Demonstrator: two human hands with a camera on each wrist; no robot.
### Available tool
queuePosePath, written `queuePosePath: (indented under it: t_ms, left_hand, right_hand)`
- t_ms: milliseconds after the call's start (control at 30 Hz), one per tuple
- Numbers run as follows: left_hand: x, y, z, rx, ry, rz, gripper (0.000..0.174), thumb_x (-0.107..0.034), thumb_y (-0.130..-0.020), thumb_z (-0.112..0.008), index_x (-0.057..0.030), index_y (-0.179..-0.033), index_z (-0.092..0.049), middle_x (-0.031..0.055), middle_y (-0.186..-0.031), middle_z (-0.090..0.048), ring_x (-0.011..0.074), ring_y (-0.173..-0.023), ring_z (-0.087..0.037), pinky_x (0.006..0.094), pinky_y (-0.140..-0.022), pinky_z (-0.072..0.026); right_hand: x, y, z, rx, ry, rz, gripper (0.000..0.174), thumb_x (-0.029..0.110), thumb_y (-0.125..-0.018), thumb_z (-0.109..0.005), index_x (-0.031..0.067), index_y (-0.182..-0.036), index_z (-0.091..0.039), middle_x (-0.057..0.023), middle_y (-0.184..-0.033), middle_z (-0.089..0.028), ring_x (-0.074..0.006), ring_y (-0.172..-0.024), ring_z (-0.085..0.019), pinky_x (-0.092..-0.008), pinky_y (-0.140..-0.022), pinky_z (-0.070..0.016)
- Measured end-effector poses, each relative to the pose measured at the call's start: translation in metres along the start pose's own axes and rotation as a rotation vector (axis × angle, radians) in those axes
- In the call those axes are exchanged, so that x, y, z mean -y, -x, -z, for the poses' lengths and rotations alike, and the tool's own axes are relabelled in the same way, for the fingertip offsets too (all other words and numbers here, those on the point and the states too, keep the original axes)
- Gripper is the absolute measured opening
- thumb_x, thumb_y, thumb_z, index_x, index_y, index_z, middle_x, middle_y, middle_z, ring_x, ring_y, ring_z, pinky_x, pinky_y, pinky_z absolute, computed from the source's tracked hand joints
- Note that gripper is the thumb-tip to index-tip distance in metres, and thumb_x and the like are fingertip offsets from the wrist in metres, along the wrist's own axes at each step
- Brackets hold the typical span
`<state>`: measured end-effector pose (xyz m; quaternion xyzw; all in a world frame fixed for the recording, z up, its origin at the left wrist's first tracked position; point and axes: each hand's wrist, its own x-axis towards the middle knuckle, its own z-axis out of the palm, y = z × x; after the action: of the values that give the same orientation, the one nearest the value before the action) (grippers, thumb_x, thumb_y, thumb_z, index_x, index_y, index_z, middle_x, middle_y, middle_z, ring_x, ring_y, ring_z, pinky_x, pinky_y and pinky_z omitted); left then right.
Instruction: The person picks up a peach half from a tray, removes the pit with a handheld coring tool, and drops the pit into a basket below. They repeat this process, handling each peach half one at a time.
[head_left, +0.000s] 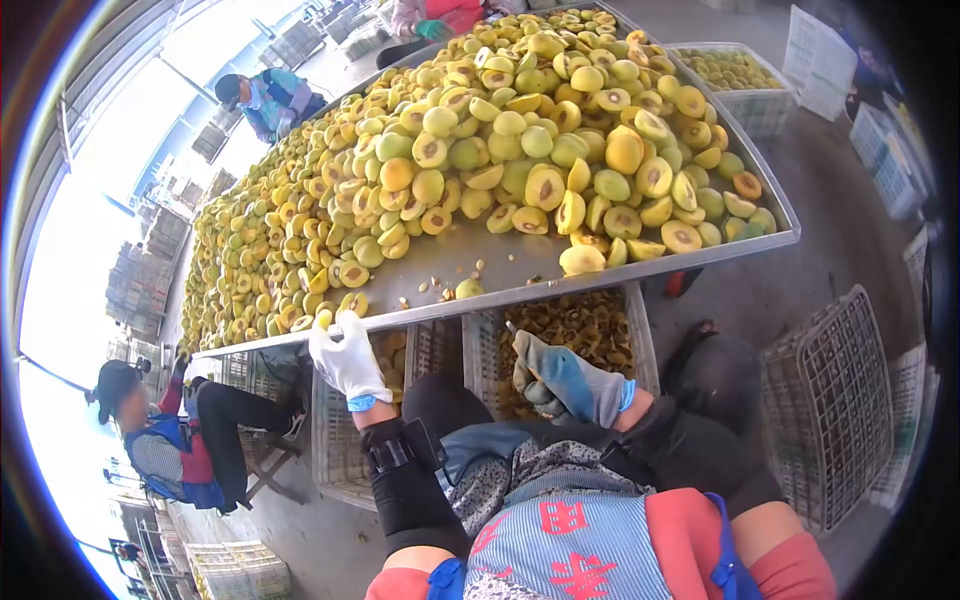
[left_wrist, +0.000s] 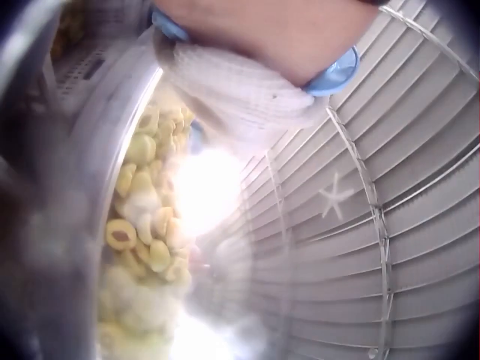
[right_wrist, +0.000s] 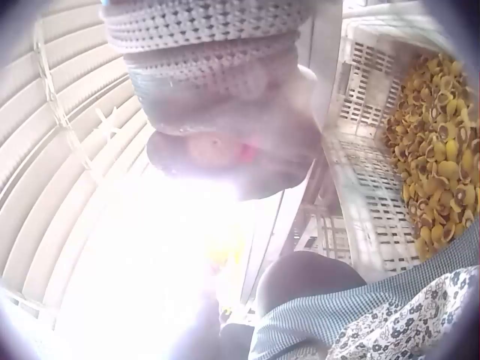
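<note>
A metal-edged table [head_left: 600, 274] bears a heap of halved yellow-green fruit [head_left: 545, 187]. At its near edge, my white-gloved left hand [head_left: 348, 358] pinches a small yellow-green fruit piece [head_left: 323, 318] between its fingertips. My right hand [head_left: 565, 380], in a blue-grey glove, is held below the table edge, fingers curled round a thin tool [head_left: 511, 327] whose tip alone shows. In the left wrist view the left glove [left_wrist: 240, 94] is seen beside the fruit [left_wrist: 140, 149], its fingertips lost in glare. The right glove [right_wrist: 225, 97] looks curled in the right wrist view.
Below the table, a crate [head_left: 645, 345] holds fruit pieces, with another crate [head_left: 335, 440] to its left. An upright crate [head_left: 830, 410] stands at the right. One person [head_left: 165, 440] sits at the left; another [head_left: 270, 100] is across the table. Small scraps [head_left: 430, 287] lie on the tabletop.
</note>
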<state>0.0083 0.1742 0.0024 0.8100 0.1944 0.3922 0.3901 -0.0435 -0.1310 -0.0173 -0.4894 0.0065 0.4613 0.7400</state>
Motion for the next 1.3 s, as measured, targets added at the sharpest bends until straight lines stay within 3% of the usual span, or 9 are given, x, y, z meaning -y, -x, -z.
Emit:
queuePosePath:
  t_ms: [167, 200, 300, 367, 500, 567, 800, 933, 1300]
  left_hand:
    - [-0.056, 0.003, -0.083, 0.361, -0.109, -0.479, 0.035, -0.021, -0.085, -0.070, -0.0058, -0.116, -0.070, 0.0159, -0.112, -0.071, 0.0310, -0.103, -0.066, 0.0387, -0.094, -0.0507]
    - [-0.073, 0.011, -0.106, 0.552, -0.101, -0.351, 0.040, -0.026, -0.084, -0.070, -0.0079, -0.119, -0.069, 0.0163, -0.116, -0.070, 0.0318, -0.109, -0.065, 0.0388, -0.097, -0.0501]
    - [-0.085, 0.024, -0.177, 0.825, -0.093, -0.417, 0.049, -0.030, -0.081, -0.070, -0.0099, -0.125, -0.064, 0.0160, -0.121, -0.068, 0.0334, -0.115, -0.063, 0.0403, -0.100, -0.0491]
    - [-0.106, 0.042, -0.196, 0.825, -0.578, -0.551, 0.045, -0.028, -0.080, -0.071, -0.0109, -0.120, -0.063, 0.0148, -0.119, -0.067, 0.0337, -0.117, -0.060, 0.0415, -0.099, -0.0493]
    - [-0.095, 0.036, -0.202, 0.843, -0.455, -0.607, 0.040, -0.023, -0.075, -0.075, -0.0115, -0.111, -0.062, 0.0143, -0.112, -0.068, 0.0345, -0.112, -0.062, 0.0439, -0.094, -0.0508]
    - [-0.097, 0.037, -0.184, 0.734, -0.031, -0.478, 0.041, -0.018, -0.075, -0.078, -0.0086, -0.111, -0.061, 0.0112, -0.094, -0.072, 0.0289, -0.087, -0.070, 0.0374, -0.082, -0.0562]
    - [-0.114, 0.063, -0.102, 1.022, 0.840, 0.392, 0.049, -0.002, -0.091, -0.066, -0.0030, -0.137, -0.053, 0.0126, -0.122, -0.065, 0.0197, -0.100, -0.066, 0.0304, -0.087, -0.0549]
    - [-0.112, 0.084, -0.091, 1.008, 0.894, 0.331, 0.031, -0.006, -0.098, -0.054, -0.0021, -0.129, -0.056, 0.0129, -0.118, -0.065, 0.0193, -0.102, -0.064, 0.0302, -0.087, -0.0543]
    - [-0.099, 0.109, -0.104, 0.668, 0.708, 0.057, 0.039, -0.034, -0.108, -0.037, -0.0045, -0.123, -0.058, 0.0117, -0.110, -0.066, 0.0211, -0.095, -0.064, 0.0339, -0.083, -0.0541]
  right_hand:
    - [0.005, -0.010, -0.002, -0.232, 0.103, 0.197, 0.048, 0.054, -0.105, -0.044, 0.0114, -0.102, -0.066, 0.0024, -0.061, -0.050, -0.0099, -0.046, -0.041, -0.0300, -0.043, -0.0347]
    - [0.016, -0.001, 0.002, -0.242, 0.092, 0.175, 0.043, 0.042, -0.107, -0.048, 0.0055, -0.115, -0.068, 0.0016, -0.077, -0.062, -0.0071, -0.062, -0.055, -0.0259, -0.054, -0.0458]
    - [-0.022, -0.045, 0.027, -0.391, 0.039, 0.778, 0.036, 0.029, -0.108, -0.050, -0.0010, -0.120, -0.065, 0.0009, -0.099, -0.066, -0.0040, -0.090, -0.061, -0.0186, -0.076, -0.0506]
    - [-0.019, -0.043, 0.034, -0.376, -0.004, 0.773, 0.032, 0.022, -0.108, -0.050, -0.0026, -0.122, -0.064, 0.0012, -0.104, -0.066, -0.0031, -0.096, -0.059, -0.0166, -0.081, -0.0487]
    - [-0.012, -0.042, 0.042, -0.295, -0.242, 0.767, 0.027, 0.015, -0.107, -0.052, -0.0042, -0.121, -0.064, 0.0024, -0.108, -0.065, -0.0026, -0.099, -0.058, -0.0150, -0.084, -0.0472]
    - [-0.008, -0.044, 0.041, -0.274, -0.355, 0.762, 0.026, 0.016, -0.107, -0.053, -0.0045, -0.118, -0.064, 0.0036, -0.105, -0.064, -0.0030, -0.095, -0.058, -0.0160, -0.082, -0.0478]
    - [0.003, -0.044, 0.031, -0.479, 0.206, 0.944, 0.029, 0.022, -0.106, -0.055, -0.0033, -0.115, -0.064, -0.0103, -0.088, -0.070, -0.0087, -0.082, -0.060, -0.0283, -0.074, -0.0510]
    - [0.016, -0.028, 0.018, -0.546, 0.391, 0.869, 0.034, 0.030, -0.106, -0.054, -0.0012, -0.115, -0.064, -0.0231, -0.088, -0.070, -0.0096, -0.080, -0.057, -0.0347, -0.074, -0.0516]
    - [-0.003, -0.053, 0.016, -0.406, 0.255, 0.898, 0.043, 0.036, -0.107, -0.050, -0.0040, -0.115, -0.064, -0.0124, -0.092, -0.072, -0.0088, -0.087, -0.056, -0.0323, -0.077, -0.0517]
